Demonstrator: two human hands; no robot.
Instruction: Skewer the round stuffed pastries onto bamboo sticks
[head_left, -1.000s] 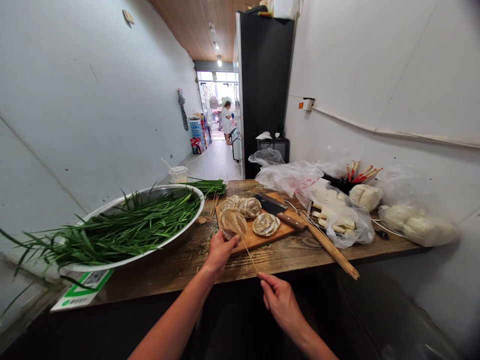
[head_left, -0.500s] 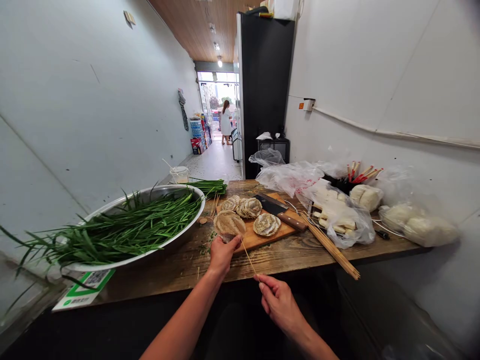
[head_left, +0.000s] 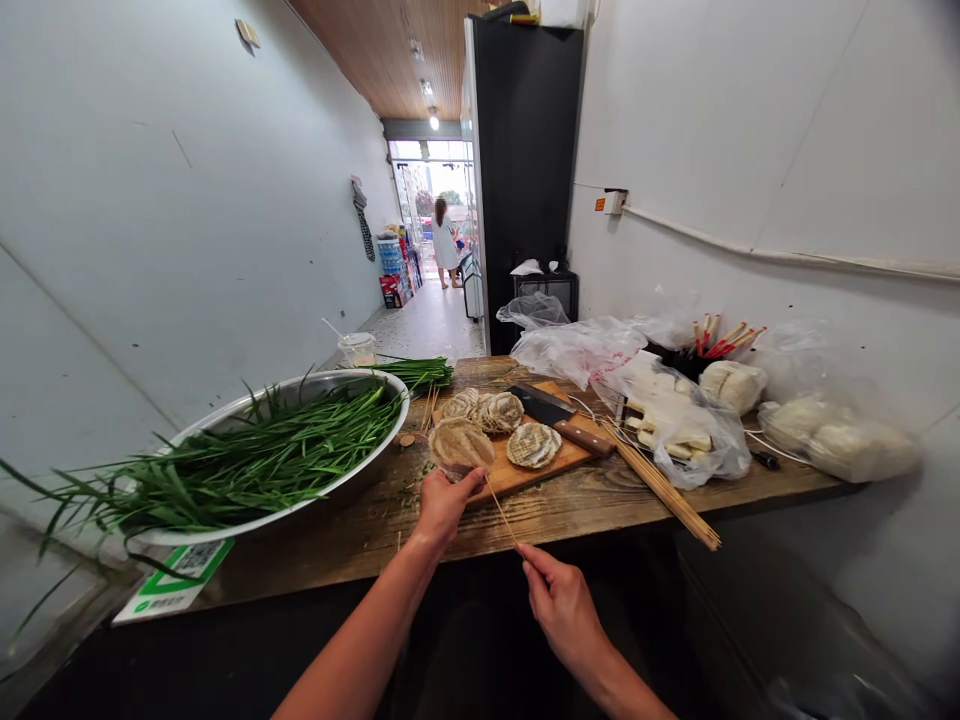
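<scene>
Skewer [head_left: 501, 511] pinched in right hand [head_left: 561, 605] fingers; left hand [head_left: 442, 505] grips flatbread [head_left: 459, 446] over cutting board [head_left: 525, 478] edge.

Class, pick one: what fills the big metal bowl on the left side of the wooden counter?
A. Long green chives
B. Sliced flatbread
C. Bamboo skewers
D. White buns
A. The metal bowl is heaped with long green chives, their tips spilling over its rim; the loose skewers lie on the counter to the right.

Tan cross-hatched bread slice [head_left: 459, 446] at my fingers, pale skewer [head_left: 501, 511], green chives [head_left: 247, 460], brown wooden bench [head_left: 600, 500], silver basin [head_left: 360, 478].
</scene>
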